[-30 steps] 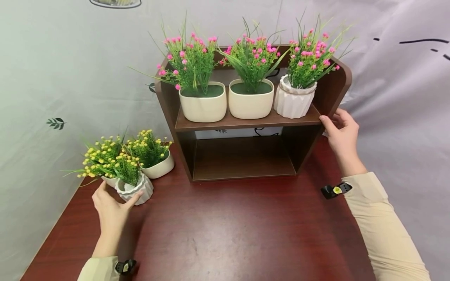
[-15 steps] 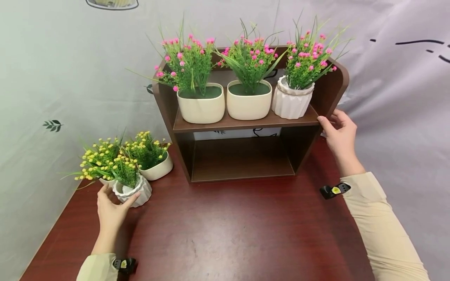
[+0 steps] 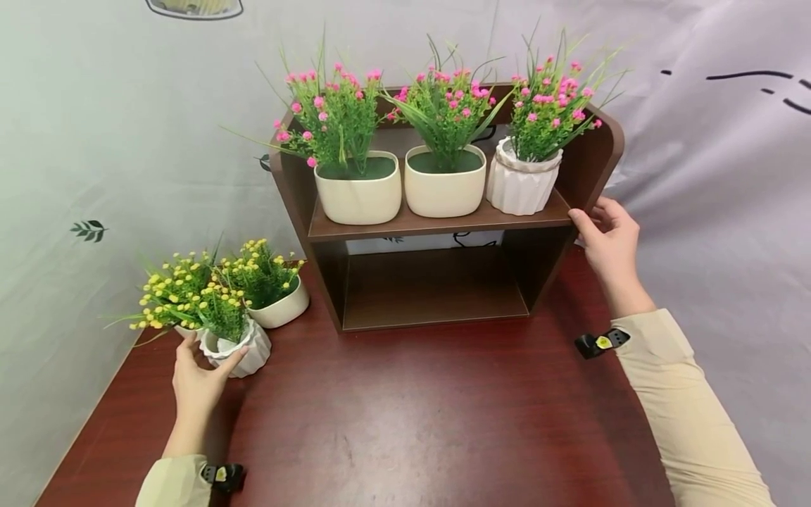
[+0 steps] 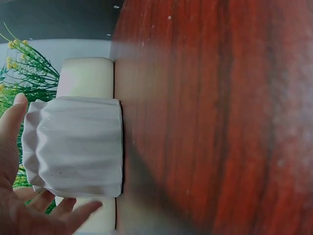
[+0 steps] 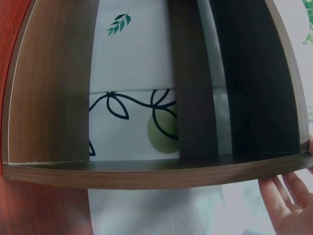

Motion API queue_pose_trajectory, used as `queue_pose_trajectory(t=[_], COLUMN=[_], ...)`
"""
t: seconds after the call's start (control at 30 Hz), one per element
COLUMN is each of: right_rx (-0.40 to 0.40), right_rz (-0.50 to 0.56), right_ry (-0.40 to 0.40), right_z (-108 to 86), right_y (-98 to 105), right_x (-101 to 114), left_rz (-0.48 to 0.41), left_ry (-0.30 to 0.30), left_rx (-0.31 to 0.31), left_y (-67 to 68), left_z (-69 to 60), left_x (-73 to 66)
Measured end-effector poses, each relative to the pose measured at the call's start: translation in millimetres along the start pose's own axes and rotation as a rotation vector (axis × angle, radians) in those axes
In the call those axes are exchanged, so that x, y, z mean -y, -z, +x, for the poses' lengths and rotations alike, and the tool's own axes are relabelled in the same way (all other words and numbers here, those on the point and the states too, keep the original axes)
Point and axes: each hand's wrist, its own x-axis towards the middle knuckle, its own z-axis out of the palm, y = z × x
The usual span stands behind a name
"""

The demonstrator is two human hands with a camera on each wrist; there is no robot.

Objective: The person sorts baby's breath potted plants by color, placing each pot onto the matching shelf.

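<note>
In the head view my left hand (image 3: 199, 384) is around a white fluted pot (image 3: 243, 355) with yellow flowers, standing on the table. Its thumb lies by the rim on one side and its fingers along the other; the fingers look loosely spread in the left wrist view, beside the pot's ribbed wall (image 4: 80, 147). My right hand (image 3: 611, 243) grips the right side of a dark brown two-tier shelf (image 3: 437, 229), thumb at the front edge and fingers behind the panel. In the right wrist view, fingers (image 5: 276, 196) show by the board's edge.
Two cream pots with yellow flowers stand close behind the fluted one; the nearer-to-shelf cream pot (image 3: 281, 310) shows best. Pink-flowered plants fill the upper tier: two cream pots (image 3: 359, 199) and a white ribbed pot (image 3: 521, 186). The shelf stands on a red-brown table (image 3: 380, 408).
The left hand's fingers have come slightly closer to the fluted pot, which stays in place. The right hand keeps its hold on the shelf. The head view has shifted a little.
</note>
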Motion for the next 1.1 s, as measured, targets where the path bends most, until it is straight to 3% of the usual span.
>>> queue_pose_trajectory(t=[0.37, 1.1], right_rx=[0.008, -0.004], right_rz=[0.009, -0.005], right_ry=[-0.005, 0.045], right_z=[-0.2, -2.2], right_y=[-0.8, -0.9], right_x=[1.3, 2.6], left_rz=[0.078, 0.028], left_ry=[-0.037, -0.016], left_rx=[-0.016, -0.029], left_y=[-1.0, -5.9], left_z=[4.6, 5.8], left_x=[1.8, 2.2])
